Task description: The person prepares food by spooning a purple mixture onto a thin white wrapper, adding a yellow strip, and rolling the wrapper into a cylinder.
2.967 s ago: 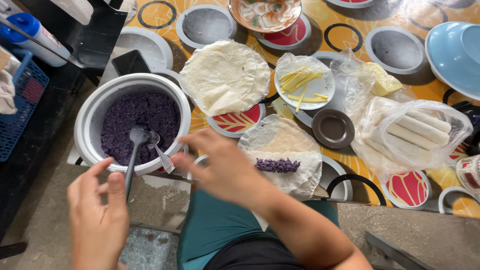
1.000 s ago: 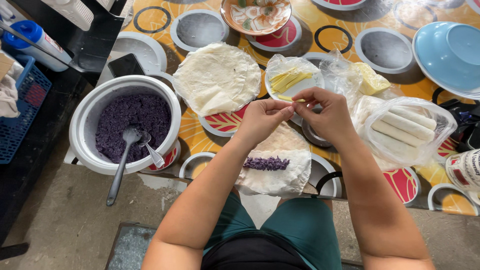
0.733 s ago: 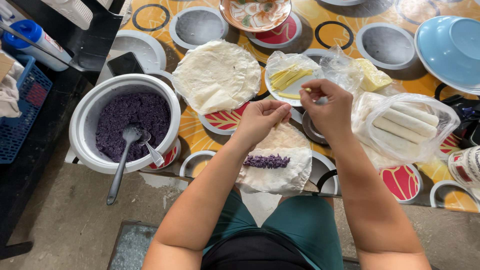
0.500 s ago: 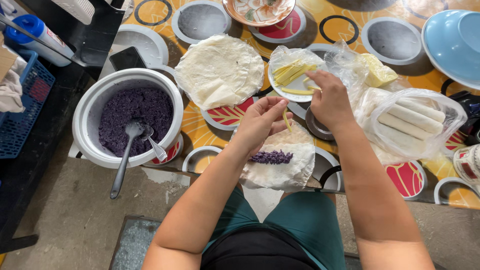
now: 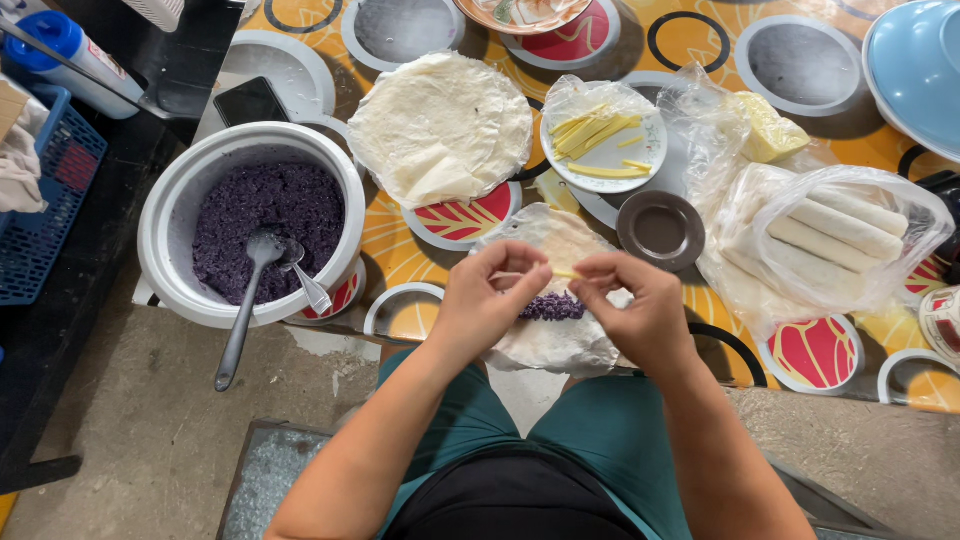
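My left hand [image 5: 490, 300] and my right hand [image 5: 640, 310] meet over a thin white wrapper [image 5: 555, 340] lying at the table's near edge. Together they pinch a thin yellow strip [image 5: 566, 273] between their fingertips, just above a mound of purple filling [image 5: 550, 307] on the wrapper. More yellow strips [image 5: 598, 135] lie on a small white plate [image 5: 645, 160] farther back. A stack of round wrappers [image 5: 440, 125] sits on a plate to the left of it.
A white pot [image 5: 165, 235] of purple rice with two spoons [image 5: 262, 270] stands at left. A clear bag of finished white rolls [image 5: 845, 230] lies at right, a small dark dish [image 5: 660, 230] beside it. A blue bowl [image 5: 915, 60] and a black phone [image 5: 250, 100] sit at the back.
My left hand left the spoon in the pot. Both hands went to the plate of strips, took one, and brought it down over the purple filling on the wrapper.
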